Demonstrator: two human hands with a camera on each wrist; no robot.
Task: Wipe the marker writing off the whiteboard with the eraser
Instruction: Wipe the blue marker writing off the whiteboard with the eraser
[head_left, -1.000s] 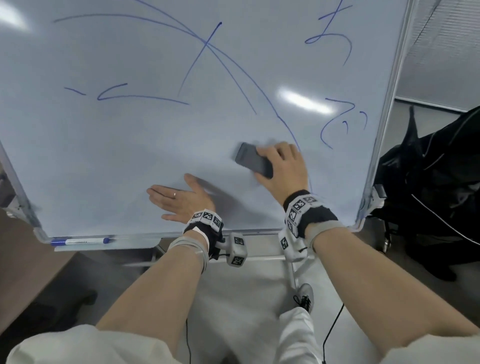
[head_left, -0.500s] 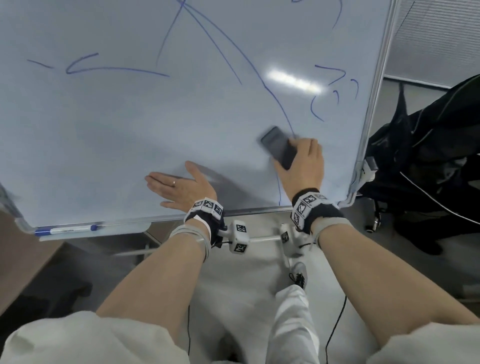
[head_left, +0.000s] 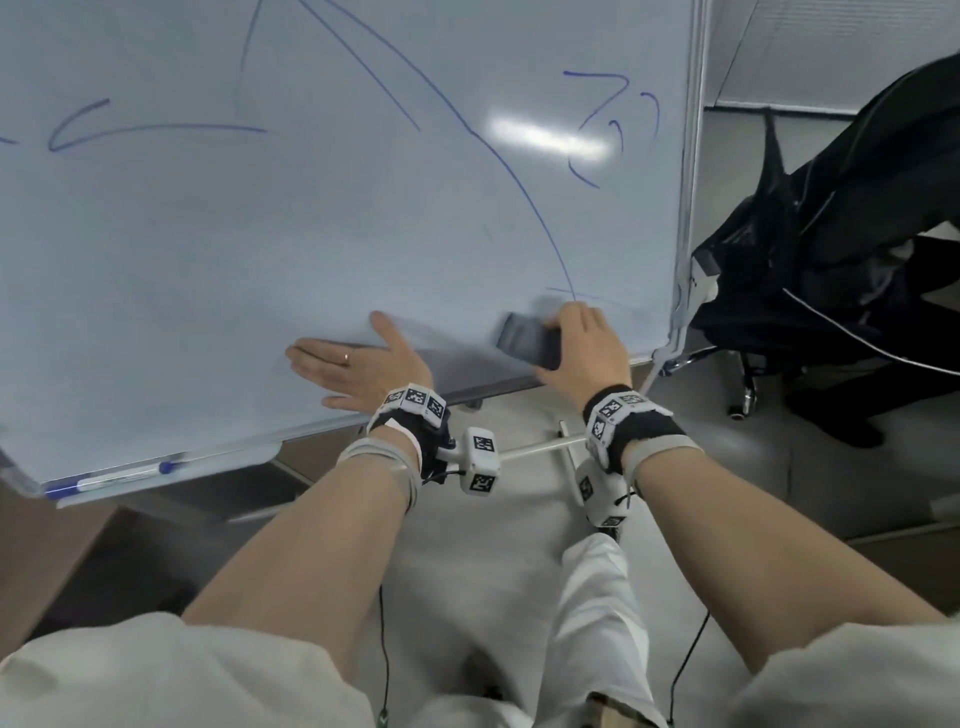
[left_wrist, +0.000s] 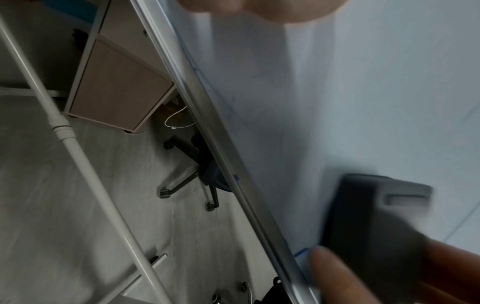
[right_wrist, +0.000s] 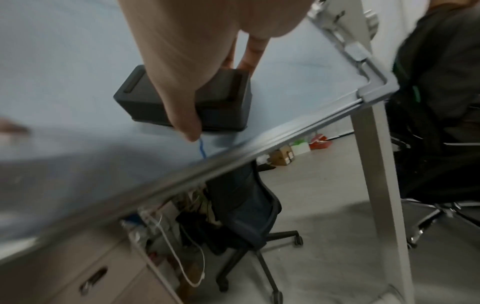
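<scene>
The whiteboard (head_left: 208, 249) fills the upper part of the head view and carries blue marker lines (head_left: 524, 192), with more scribbles at the right (head_left: 613, 119) and a stroke at the left (head_left: 156, 127). My right hand (head_left: 582, 348) grips the black block eraser (head_left: 524, 340) against the board near its lower right corner. In the right wrist view the eraser (right_wrist: 145, 102) sits just above a short blue stroke (right_wrist: 201, 149) by the frame. My left hand (head_left: 353, 364) lies flat on the board, fingers straight, left of the eraser (left_wrist: 374, 209).
A blue-capped marker (head_left: 114, 478) lies in the tray under the board's lower left edge. A black office chair with dark clothing (head_left: 841, 249) stands close to the board's right side. The stand's white tubes (head_left: 540, 447) cross the grey floor below. A cabinet (left_wrist: 116, 88) stands behind.
My right hand has carried the eraser down the board along the long blue line to the lower edge. The left hand stays flat in place. The view has tilted downward.
</scene>
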